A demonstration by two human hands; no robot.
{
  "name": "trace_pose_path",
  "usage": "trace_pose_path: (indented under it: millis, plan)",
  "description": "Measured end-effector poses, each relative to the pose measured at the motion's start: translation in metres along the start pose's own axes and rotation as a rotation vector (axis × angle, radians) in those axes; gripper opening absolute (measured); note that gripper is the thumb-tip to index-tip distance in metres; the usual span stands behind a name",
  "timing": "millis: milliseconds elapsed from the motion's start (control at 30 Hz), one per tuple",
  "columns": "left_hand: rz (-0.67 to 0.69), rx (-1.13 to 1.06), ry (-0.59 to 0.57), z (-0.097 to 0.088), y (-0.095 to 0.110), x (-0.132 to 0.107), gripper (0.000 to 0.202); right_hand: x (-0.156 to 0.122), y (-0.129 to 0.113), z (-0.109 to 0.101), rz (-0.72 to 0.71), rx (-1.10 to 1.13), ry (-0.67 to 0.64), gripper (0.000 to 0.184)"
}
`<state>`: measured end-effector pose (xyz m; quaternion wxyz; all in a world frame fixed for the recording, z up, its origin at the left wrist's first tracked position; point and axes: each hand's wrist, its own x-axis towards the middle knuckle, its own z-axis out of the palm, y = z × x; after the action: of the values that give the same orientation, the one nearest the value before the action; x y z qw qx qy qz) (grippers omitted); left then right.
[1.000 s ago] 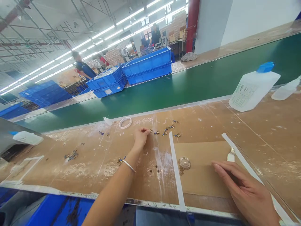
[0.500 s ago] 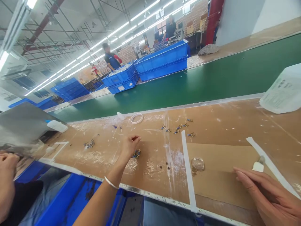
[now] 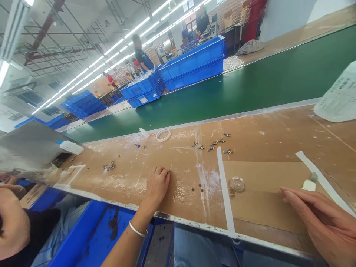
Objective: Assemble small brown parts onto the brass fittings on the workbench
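My left hand (image 3: 159,184), with a white bangle (image 3: 137,230) on its wrist, rests low on the brown work surface. Its fingers are curled and closed, and whatever is in or under them is hidden. To its right lie a few small dark round pieces (image 3: 200,188). My right hand (image 3: 319,218) is over the cardboard sheet (image 3: 264,196), thumb and fingers pressed together; I cannot make out anything between them. Just behind it lies a small white-handled tool (image 3: 309,184). A clear round lid or dish (image 3: 237,184) sits left of that hand. Several small blue-and-gold parts (image 3: 214,142) are scattered farther back.
White tape strips (image 3: 226,193) flank the cardboard. A tape ring (image 3: 163,135), a small white bottle (image 3: 144,132) and a large translucent jug (image 3: 338,98) stand near the green conveyor (image 3: 250,81). Blue crates (image 3: 191,70) are beyond it. A co-worker's arm (image 3: 15,222) is at left.
My left hand has come down and turned over the spot where a small pile of blue-and-gold parts showed, now covered. My right hand stays nearly in place. The view has shifted slightly.
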<state>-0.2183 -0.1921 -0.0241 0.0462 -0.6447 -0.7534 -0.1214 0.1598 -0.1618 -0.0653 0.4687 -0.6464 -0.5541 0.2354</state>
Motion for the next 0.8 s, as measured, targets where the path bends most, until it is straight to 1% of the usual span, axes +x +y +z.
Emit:
trace_pose_path:
  millis: [67,167,267,333,400,467,533,567,633,700,733,800]
  plan:
    - [0.027,0.038,0.001,0.0,0.002,0.001,0.019,-0.004,-0.017,-0.003,0.071,0.047,0.011,0.03]
    - [0.047,0.075,0.009,-0.002,0.004,0.002,0.02,-0.004,-0.029,-0.007,0.087,0.062,0.031,0.03]
    - [0.045,0.073,0.023,-0.001,0.004,0.001,0.02,-0.002,-0.027,-0.008,0.032,0.068,-0.011,0.03]
    - [0.037,0.043,0.033,0.003,0.004,-0.001,0.02,0.0,-0.024,-0.008,-0.006,0.084,-0.028,0.029]
    - [0.02,-0.004,0.054,0.006,0.005,-0.002,0.019,0.001,-0.022,-0.009,-0.015,0.102,-0.032,0.027]
    - [-0.008,-0.058,0.088,0.007,0.009,-0.002,0.018,0.001,-0.022,-0.009,-0.013,0.12,-0.039,0.026]
    - [-0.031,-0.117,0.118,0.003,0.017,-0.003,0.018,0.002,-0.021,-0.008,-0.022,0.127,-0.054,0.027]
    - [-0.053,-0.2,0.128,-0.001,0.023,-0.003,0.018,0.002,-0.019,-0.008,-0.034,0.124,-0.057,0.029]
    - [-0.13,-0.49,0.119,-0.009,0.038,-0.003,0.018,0.004,-0.016,-0.006,-0.063,0.11,-0.058,0.03]
    - [-0.225,-0.841,0.068,-0.017,0.055,-0.003,0.02,0.006,-0.014,-0.005,-0.086,0.11,-0.05,0.028]
    - [-0.267,-0.976,0.035,-0.02,0.063,-0.002,0.021,0.007,-0.013,-0.005,-0.097,0.117,-0.054,0.027]
    - [-0.338,-1.129,-0.017,-0.024,0.078,-0.002,0.023,0.008,-0.014,-0.005,-0.122,0.145,-0.058,0.025]
